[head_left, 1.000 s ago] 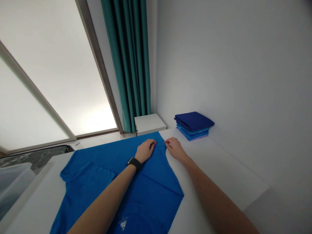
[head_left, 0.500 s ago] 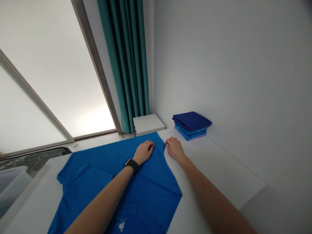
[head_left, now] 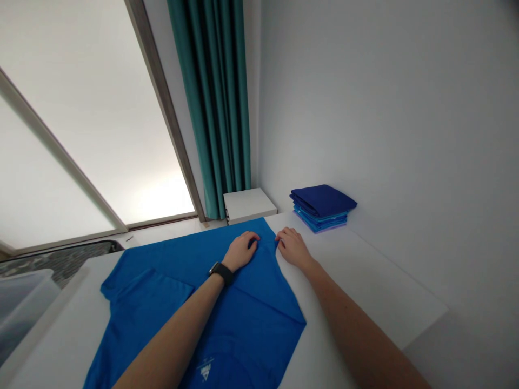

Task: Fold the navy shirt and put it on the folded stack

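Observation:
A blue T-shirt (head_left: pixel 259 302) lies spread on the white table, its neckline and white print toward me and one sleeve on the left. Part of it is folded over along the far side. My left hand (head_left: pixel 242 250), with a dark watch at the wrist, rests on the cloth near its far right corner, fingers curled and pinching the fabric. Just to the right, my right hand (head_left: pixel 292 247) pinches the shirt's right edge between thumb and fingers. The two hands are a short distance apart. My left forearm covers part of the shirt's middle.
A stack of folded clothes (head_left: pixel 323 208), dark blue on top, sits on the table (head_left: pixel 377 281) by the wall. Beyond the far edge stands a white cabinet (head_left: pixel 249 204) below a green curtain (head_left: pixel 214 108). At left is a translucent plastic bin (head_left: pixel 30 302).
The view has shifted slightly, so everything appears a little further right. Both hands keep nearly the same place and grip on the T-shirt.

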{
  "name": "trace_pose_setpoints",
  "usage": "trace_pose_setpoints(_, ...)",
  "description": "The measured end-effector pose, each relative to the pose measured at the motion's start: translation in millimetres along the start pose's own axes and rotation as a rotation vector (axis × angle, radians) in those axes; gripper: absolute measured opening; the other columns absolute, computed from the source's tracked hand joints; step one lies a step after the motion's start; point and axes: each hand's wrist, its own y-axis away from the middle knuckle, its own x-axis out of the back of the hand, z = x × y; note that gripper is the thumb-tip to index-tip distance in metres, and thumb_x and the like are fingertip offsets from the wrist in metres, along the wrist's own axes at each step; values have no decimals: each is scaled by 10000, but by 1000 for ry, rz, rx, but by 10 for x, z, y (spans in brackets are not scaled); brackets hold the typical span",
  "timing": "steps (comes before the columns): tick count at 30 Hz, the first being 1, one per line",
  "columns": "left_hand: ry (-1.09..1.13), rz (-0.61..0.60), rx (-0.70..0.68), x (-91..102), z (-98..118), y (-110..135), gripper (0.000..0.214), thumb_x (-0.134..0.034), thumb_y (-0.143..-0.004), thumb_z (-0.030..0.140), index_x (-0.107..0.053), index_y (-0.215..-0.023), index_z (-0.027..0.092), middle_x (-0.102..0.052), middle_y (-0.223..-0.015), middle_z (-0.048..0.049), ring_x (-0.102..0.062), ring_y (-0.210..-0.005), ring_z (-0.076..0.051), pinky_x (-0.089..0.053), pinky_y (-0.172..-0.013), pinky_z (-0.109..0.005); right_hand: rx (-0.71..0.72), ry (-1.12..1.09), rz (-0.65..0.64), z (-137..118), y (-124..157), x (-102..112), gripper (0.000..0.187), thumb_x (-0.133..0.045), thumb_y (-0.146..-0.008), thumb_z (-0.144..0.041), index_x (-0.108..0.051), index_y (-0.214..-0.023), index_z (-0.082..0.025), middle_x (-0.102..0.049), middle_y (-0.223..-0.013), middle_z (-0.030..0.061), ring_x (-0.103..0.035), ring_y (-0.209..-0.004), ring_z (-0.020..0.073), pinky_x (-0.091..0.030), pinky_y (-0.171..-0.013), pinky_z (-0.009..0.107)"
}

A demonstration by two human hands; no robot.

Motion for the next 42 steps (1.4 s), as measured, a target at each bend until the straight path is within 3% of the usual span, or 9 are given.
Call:
trace_pose_setpoints(7, -34, -12, 57, 51, 48, 7, 221, -465, -895, 217, -619, -1052, 214, -672, -899, -29, -623, -765, -177, -486, -746, -293, -35, -4, -25, 22, -7, 40, 228, -453, -842, -85, -644, -855, -208, -618, -1003, 60, -497, -1002, 206, -344, -845, 314)
trace_pose_setpoints(14, -136, 20, 82, 28, 71, 12, 195, -465, -885, 204, -635, -979, 217, -636, -988, -63, -572, -995, -239, -434, -883, -391, -44, -12, -15, 27, 8, 17, 219, -448, -869, -102, -636, -895, -209, -615, -1024, 56, -509, -1013, 201, -340, -848, 315)
trace_pose_setpoints(18, -243, 16, 50, 37, 70, -5, 208, -464, -893, 229, -630, -1016, 222, -637, -1035, -69, -560, -1025, -247, -427, -894, -402, -26, -35, -10, 1, 21, 25, 229, -443, -862, -82, -630, -909, -206, -615, -1034, 55, -508, -1015, 195, -335, -864, 306)
trace_pose_setpoints(26, -322, -82, -6, 251, -243, -314, 361, -403, -923, 222, -587, -1232, 198, -593, -1298, -103, -498, -1222, -250, -362, -1041, -419, -38, -101, 29, -13, 16, -5, 229, -426, -864, -80, -618, -874, -204, -633, -1006, 52, -515, -999, 194, -334, -856, 304)
trace_pose_setpoints(32, -313, -177, -25, 170, -499, -345, 455, -335, -963, 285, -482, -1384, 192, -454, -1478, -80, -376, -1380, -215, -249, -1153, -421, -53, -169, 65, 65, -4, -55, 250, -409, -859, -75, -622, -861, -206, -650, -972, 35, -536, -976, 184, -345, -850, 292)
trace_pose_setpoints(36, -315, -202, -10, 128, -521, -320, 482, -304, -975, 314, -434, -1424, 198, -405, -1509, -74, -341, -1405, -200, -205, -1177, -425, -111, -76, 74, 84, -67, -40, 276, -386, -892, -92, -637, -961, -186, -675, -1027, 63, -552, -1008, 193, -332, -883, 310)
trace_pose_setpoints(42, -321, -210, 0, 161, -456, -327, 482, -324, -967, 310, -438, -1423, 201, -404, -1508, -75, -346, -1402, -198, -222, -1174, -431, -175, -12, -56, 66, -449, -10, 279, -413, -901, -126, -672, -984, -189, -703, -1059, 65, -608, -987, 182, -359, -845, 279)
